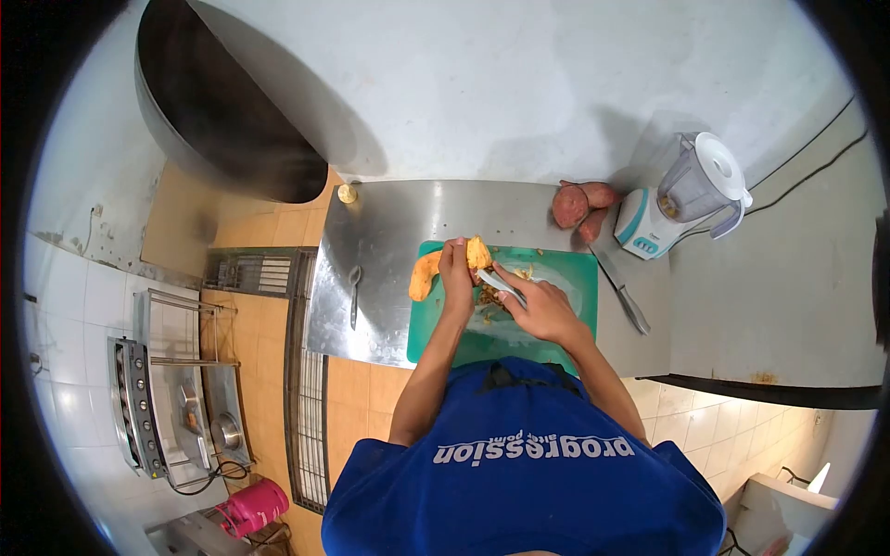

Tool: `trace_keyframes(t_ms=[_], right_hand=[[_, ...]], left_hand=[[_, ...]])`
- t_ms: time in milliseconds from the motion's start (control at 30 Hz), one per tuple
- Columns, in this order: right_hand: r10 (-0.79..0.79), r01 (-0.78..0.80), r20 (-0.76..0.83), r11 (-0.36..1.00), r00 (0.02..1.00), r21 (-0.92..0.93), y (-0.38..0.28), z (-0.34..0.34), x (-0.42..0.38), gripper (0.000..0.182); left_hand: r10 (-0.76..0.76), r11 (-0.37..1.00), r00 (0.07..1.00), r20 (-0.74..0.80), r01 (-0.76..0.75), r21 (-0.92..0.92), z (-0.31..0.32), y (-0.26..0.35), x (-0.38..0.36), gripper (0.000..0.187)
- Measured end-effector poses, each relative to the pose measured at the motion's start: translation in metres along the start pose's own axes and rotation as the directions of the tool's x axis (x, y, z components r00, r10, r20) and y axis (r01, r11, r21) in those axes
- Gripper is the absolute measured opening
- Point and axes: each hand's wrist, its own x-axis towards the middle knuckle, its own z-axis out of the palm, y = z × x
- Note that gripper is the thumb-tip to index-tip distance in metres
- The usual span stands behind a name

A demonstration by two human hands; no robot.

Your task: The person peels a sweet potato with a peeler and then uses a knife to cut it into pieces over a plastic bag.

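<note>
Peeled orange tuber (425, 276): above the green cutting board (579, 301), in the left hand (455, 280). Long axis runs crosswise, left end nearer the body, right end angled away. Both ends stick out past the hand; middle is covered, so can't confirm it's one piece.

Left fingers: wrapped closed round the middle. Right hand (547, 313): fingers closed on a grey tool (505, 287); peeler or knife, can't tell.

Key relation: tuber's right end lies forward and left of the right fingers. Tool points that way too, so its line crosses the tuber's axis at a steep angle. Tip is just beside that right end, on the body side; contact unclear. Left hand is on the tuber; right is near, apart from it.

Outward: scraps (489, 295) on the board under the hands. On the steel desk (408, 211): knife (632, 307) to the right, red-skinned tubers (570, 206) and blender (709, 190) beyond, spoon (354, 296) at left.
</note>
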Motion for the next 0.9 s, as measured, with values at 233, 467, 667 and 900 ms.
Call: trace_keyframes(t_ms=[233, 467, 667, 900], right_hand=[[-0.030, 0.032, 0.133, 0.999, 0.991, -0.009, 0.043, 0.048, -0.010, 0.052], [0.035, -0.029, -0.060, 0.994, 0.998, 0.103, 0.025, -0.003, 0.002, 0.052], [0.071, -0.071, -0.032, 0.997, 0.997, -0.007, 0.001, 0.001, 0.010, 0.052], [0.002, -0.002, -0.010, 0.999, 1.000, 0.036, 0.018, 0.019, 0.001, 0.052]], left_hand=[[0.001, 0.989, 1.000, 0.026, 0.003, -0.150, -0.024, 0.005, 0.044, 0.040], [-0.173, 0.974, 0.983, 0.064, 0.181, -0.137, -0.016, -0.017, 0.014, 0.034], [-0.082, 0.989, 0.994, 0.068, 0.090, -0.120, -0.003, -0.020, 0.008, 0.026], [-0.063, 0.988, 0.998, -0.026, 0.058, -0.146, -0.011, -0.022, 0.013, 0.032]])
